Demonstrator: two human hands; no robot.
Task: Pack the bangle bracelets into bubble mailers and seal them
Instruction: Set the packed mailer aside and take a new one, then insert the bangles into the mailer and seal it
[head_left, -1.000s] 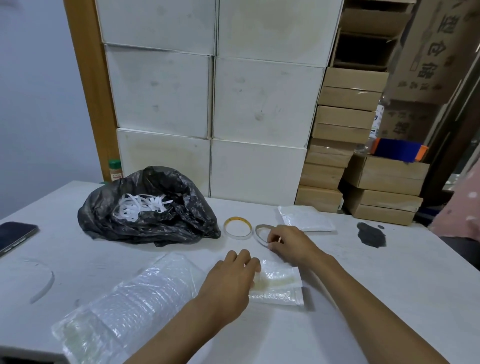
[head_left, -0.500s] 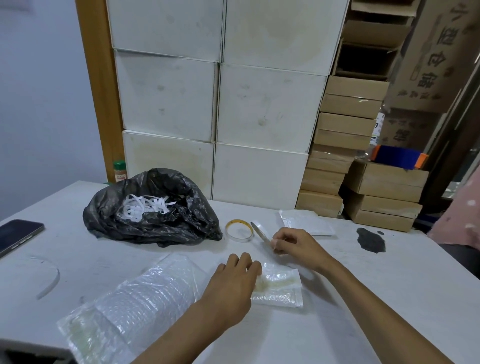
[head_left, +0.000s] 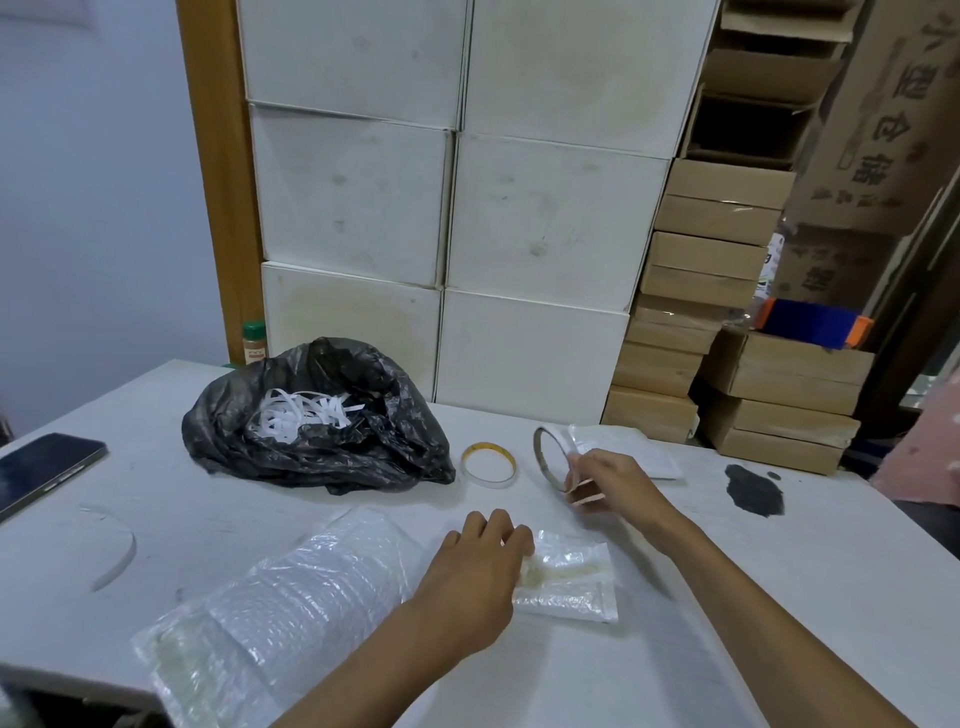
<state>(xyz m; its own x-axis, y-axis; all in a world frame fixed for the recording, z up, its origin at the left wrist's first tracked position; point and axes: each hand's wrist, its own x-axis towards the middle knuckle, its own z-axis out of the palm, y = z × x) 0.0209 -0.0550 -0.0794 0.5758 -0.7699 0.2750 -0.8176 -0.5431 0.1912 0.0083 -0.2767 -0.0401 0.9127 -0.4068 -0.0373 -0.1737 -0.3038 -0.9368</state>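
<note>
Packing station, head view. The right hand (head_left: 608, 480) pinches a bangle (head_left: 538, 457) between thumb and fingertips, holding it above the table (head_left: 779, 597), tilted on edge. A second bangle (head_left: 491, 483) lies flat on the table, just left of the first and beside a black bag (head_left: 332, 457) containing white strips (head_left: 298, 410). The left hand (head_left: 478, 566) rests palm down, fingers close together, on the left end of a small bubble mailer (head_left: 571, 582); whether it grips the mailer cannot be told. A wrapped stack of mailers (head_left: 291, 608) lies at the near left, touching the left forearm. Another filled mailer (head_left: 639, 452) lies behind the right hand. A phone (head_left: 41, 473) sits at the far left edge.
</note>
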